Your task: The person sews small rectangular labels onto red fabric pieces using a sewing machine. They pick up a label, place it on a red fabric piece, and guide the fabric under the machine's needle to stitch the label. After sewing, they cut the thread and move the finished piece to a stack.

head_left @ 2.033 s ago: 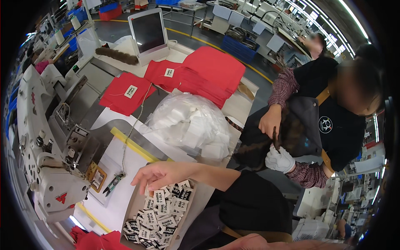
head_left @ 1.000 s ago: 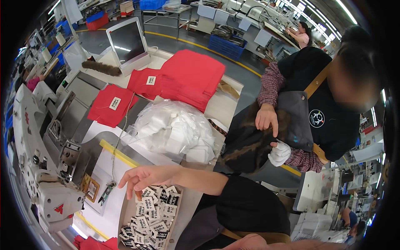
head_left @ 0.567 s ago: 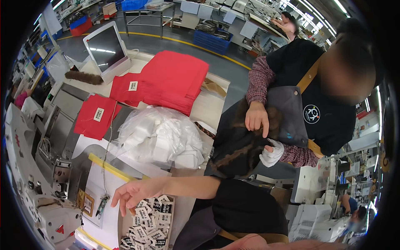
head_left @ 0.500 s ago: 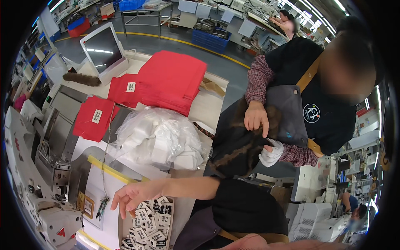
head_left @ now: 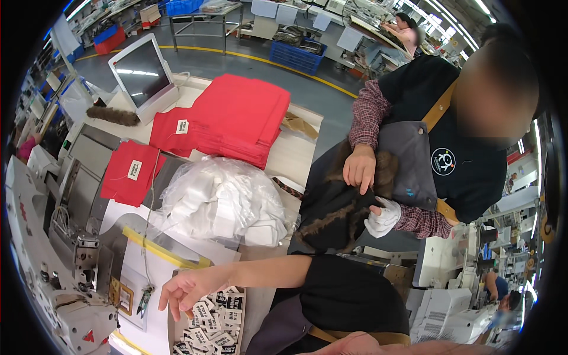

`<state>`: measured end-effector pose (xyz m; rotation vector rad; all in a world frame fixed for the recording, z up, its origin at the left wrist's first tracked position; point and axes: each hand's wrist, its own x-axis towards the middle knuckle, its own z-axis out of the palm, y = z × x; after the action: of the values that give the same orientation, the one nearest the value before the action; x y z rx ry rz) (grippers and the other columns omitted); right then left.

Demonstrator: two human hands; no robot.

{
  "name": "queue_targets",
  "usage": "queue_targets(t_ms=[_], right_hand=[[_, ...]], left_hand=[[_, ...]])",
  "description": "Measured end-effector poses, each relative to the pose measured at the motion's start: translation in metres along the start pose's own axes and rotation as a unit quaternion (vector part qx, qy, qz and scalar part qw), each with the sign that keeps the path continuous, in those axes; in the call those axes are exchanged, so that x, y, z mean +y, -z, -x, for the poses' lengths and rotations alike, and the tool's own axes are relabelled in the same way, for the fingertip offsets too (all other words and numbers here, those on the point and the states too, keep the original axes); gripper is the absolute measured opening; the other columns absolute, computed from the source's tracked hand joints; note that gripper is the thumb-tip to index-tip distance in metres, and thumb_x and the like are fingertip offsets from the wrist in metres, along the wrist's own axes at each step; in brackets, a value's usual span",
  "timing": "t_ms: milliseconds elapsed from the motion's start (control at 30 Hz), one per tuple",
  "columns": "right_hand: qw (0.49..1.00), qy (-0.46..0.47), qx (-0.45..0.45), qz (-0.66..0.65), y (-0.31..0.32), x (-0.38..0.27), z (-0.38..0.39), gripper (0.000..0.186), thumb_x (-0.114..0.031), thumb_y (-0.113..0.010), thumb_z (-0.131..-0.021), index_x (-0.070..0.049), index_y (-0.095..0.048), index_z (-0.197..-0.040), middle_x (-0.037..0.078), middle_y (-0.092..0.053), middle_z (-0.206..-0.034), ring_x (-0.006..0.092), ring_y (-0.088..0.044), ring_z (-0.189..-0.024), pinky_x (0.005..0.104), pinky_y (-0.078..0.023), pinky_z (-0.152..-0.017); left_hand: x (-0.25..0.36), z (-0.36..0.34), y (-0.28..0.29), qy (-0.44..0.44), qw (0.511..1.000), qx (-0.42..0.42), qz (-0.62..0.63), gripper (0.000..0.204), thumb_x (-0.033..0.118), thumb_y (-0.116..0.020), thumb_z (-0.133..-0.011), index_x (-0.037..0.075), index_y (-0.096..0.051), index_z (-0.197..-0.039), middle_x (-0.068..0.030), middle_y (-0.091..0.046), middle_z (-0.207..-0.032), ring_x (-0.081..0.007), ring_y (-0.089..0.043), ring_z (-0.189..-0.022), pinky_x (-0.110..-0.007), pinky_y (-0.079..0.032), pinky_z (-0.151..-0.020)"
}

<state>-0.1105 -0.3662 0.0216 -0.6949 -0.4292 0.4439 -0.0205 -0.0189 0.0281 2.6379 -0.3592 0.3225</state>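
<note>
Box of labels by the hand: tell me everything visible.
An open-topped box, pale tan and cardboard-looking, sits at the view's lower edge, which crops its near end. Loose small labels lie in it, overlapping at mixed angles, some white with dark print, others black with pale print. The loosely curled right hand hides part of its far end; whether it touches anything there can't be told.

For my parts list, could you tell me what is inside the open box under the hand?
The box holds loose small labels, some white, some black. Lower layers are covered by the top ones, and the right hand hides part of the far end.
</note>
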Motion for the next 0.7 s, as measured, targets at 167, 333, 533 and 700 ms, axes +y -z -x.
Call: queue_targets(t_ms=[167,333,533,700], right_hand=[[1.0,-0.009,0.0,0.008,-0.002,-0.002,0.0,0.045,-0.019,-0.065,-0.088,0.003,-0.049,-0.124,0.013,-0.064,-0.1,0.0171,-0.062,-0.093,0.0302,-0.051,-0.076],[1.0,-0.018,0.012,0.009,-0.003,0.0,0.0,0.044,-0.016,-0.064,-0.086,0.001,-0.049,-0.124,0.013,-0.065,-0.101,0.0162,-0.063,-0.086,0.028,-0.05,-0.075],[0.999,-0.003,0.035,-0.021,0.001,-0.007,0.003,0.041,-0.011,-0.063,-0.087,-0.002,-0.049,-0.124,0.013,-0.065,-0.101,0.0145,-0.063,-0.079,0.0266,-0.051,-0.072],[0.998,0.026,0.043,-0.041,0.009,0.0,0.0,0.041,-0.018,-0.066,-0.087,-0.003,-0.051,-0.122,0.012,-0.065,-0.099,0.015,-0.062,-0.078,0.0272,-0.051,-0.074]], left_hand=[[-0.006,0.003,0.004,0.006,1.0,0.009,-0.005,0.036,-0.004,-0.063,-0.083,-0.001,-0.059,-0.118,-0.0113,-0.058,-0.097,-0.0206,-0.051,-0.084,-0.03,-0.039,-0.074],[-0.014,0.005,0.01,0.01,1.0,0.02,-0.01,0.036,-0.003,-0.063,-0.083,-0.002,-0.059,-0.118,-0.012,-0.059,-0.098,-0.0215,-0.051,-0.086,-0.03,-0.04,-0.076],[-0.025,0.01,0.017,0.021,0.999,0.037,-0.016,0.035,-0.003,-0.062,-0.083,-0.002,-0.058,-0.118,-0.0128,-0.059,-0.1,-0.0225,-0.052,-0.088,-0.031,-0.041,-0.078],[-0.038,0.014,0.023,0.033,0.998,0.05,-0.024,0.035,-0.003,-0.062,-0.083,-0.002,-0.058,-0.118,-0.0135,-0.059,-0.101,-0.0233,-0.053,-0.09,-0.031,-0.041,-0.08]])
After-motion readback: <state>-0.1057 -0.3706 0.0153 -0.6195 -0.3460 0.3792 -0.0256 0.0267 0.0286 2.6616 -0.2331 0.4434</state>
